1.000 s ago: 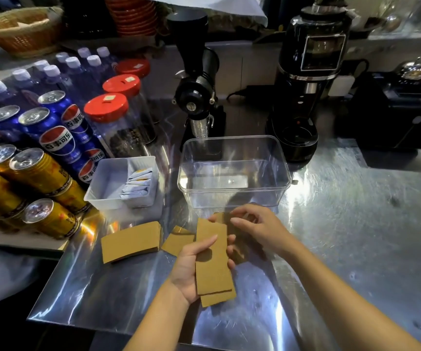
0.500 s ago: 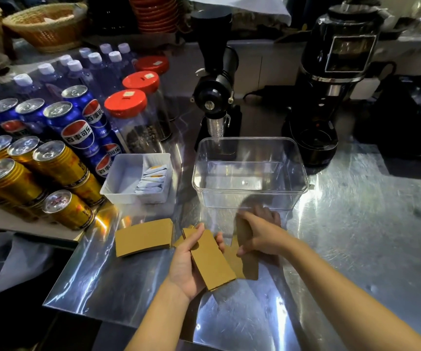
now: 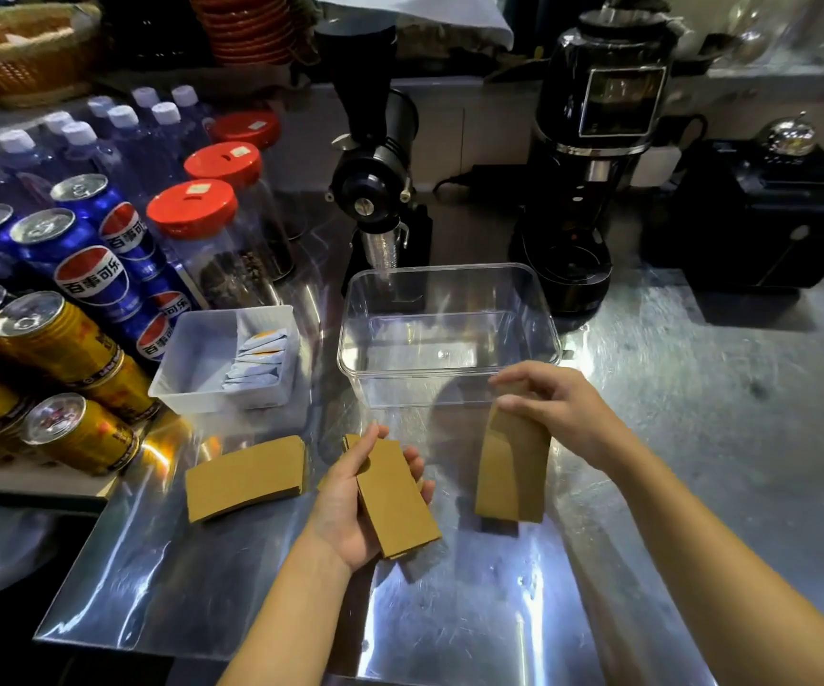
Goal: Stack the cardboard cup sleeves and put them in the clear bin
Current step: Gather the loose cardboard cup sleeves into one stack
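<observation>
You hold a small stack of sleeves [image 3: 395, 497] in your left hand [image 3: 350, 502]; the thumb presses on top and the fingers [image 3: 417, 467] curl under the far edge, so this hand is closed on the stack. Your right hand [image 3: 556, 408] pinches the top end of one more sleeve [image 3: 511, 467], which hangs down above the bench [image 3: 697, 438], close to the stack but apart from it. Another sleeve [image 3: 246, 475] lies flat on the bench, to the left of your left hand, and a small brown corner shows behind the left hand; I cannot tell if it is one more sleeve.

I judge that the task is about in the middle. Some sleeves are already together, but the one in your right hand and the one on the bench are not yet joined, and nothing is yet put away.

The clear bin [image 3: 449, 383] stands just beyond your hands, open at the top and empty. To its left, the white tray [image 3: 192, 368] holds a row of small packets [image 3: 256, 363] on its right side. Further left are jars with red lids [image 3: 192, 207], with something dark inside.
</observation>
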Tool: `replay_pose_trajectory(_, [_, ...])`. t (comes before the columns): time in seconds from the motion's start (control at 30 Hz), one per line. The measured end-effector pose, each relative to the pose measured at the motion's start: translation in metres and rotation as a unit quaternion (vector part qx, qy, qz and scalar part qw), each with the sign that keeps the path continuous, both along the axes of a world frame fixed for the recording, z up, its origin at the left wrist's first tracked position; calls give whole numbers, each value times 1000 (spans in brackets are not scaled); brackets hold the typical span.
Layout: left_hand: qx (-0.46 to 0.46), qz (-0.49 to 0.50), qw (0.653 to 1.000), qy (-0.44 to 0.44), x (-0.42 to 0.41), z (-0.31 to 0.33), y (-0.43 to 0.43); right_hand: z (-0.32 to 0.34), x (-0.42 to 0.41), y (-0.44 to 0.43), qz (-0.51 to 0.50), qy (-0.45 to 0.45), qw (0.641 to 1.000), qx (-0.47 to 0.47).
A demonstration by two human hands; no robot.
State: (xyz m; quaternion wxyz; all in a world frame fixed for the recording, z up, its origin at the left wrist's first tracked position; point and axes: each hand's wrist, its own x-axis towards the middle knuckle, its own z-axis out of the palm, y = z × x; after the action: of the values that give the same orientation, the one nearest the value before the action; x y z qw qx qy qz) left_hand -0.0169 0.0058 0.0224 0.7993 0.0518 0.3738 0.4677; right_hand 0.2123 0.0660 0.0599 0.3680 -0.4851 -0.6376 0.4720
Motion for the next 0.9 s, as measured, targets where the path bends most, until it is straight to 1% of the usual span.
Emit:
replay_pose_trajectory(0.1, [-7, -25, 1000, 13, 10, -1, 0, 17, -10, -6, 26, 67, 997, -21])
replay_pose_trajectory(0.23, [7, -90, 996, 19, 22, -2, -6, 15, -41, -13, 60, 84, 993, -48])
replay_pose_trajectory(0.33, [14, -122, 992, -2, 23, 0, -11, 3, -61, -18, 67, 95, 991, -69])
replay_pose_trajectory(0.47, [24, -106, 994, -16, 14, 0, -16, -15, -76, -23, 65, 74, 993, -66])
replay_pose_trajectory(0.63, [18, -82, 996, 13, 1, 2, -28, -27, -84, -22, 53, 43, 997, -30])
replay_pose_trajectory(0.77, [16, -78, 996, 38, -6, 5, -35, -34, -89, -20, 39, 58, 997, -44])
replay_pose_trajectory(0.9, [42, -57, 998, 0, -14, 8, -39, -39, -95, -20, 36, 97, 991, -80])
